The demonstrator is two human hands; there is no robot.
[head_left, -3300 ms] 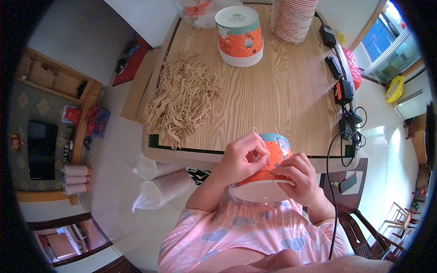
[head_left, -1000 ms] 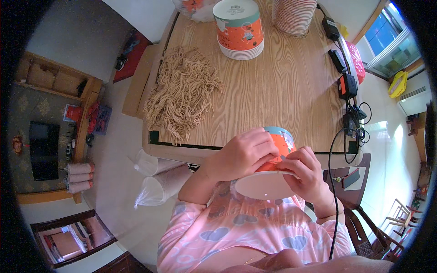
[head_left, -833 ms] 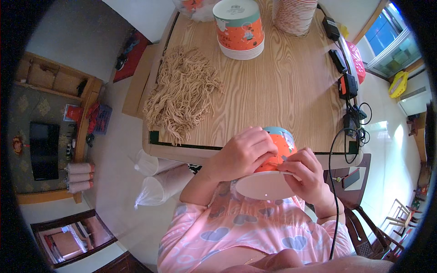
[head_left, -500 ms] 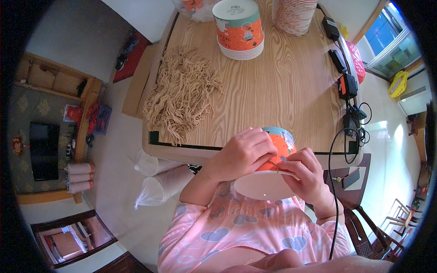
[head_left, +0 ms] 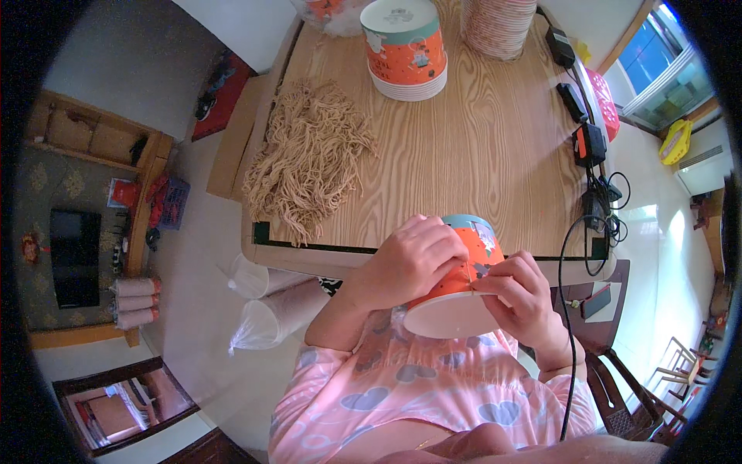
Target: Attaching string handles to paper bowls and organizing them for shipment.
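An orange paper bucket [head_left: 464, 267] with a teal base band and a white rim hangs tilted over the table's near edge, its wide mouth turned down toward me. My left hand [head_left: 421, 263] curls its fingers round the bucket's left side. At the rim on the other side, my right hand [head_left: 524, 292] pinches with thumb and fingers. A thin, light strand shows on the bucket wall just beside those fingertips; where it ends is hidden. On the left of the table lies a loose heap of tan cords [head_left: 313, 158].
Nested upside-down buckets [head_left: 406, 58] stand at the far middle of the wood-grain table [head_left: 471, 166], beside a tall stack of paper cups [head_left: 498, 27]. Black adapters and cables [head_left: 591, 147] run along the right edge. Wrapped sleeves of cups [head_left: 286, 313] lie below at the left.
The bucket has tipped a little, so more of its orange wall shows and its mouth looks narrower. Both hands stay nearly in place on it.
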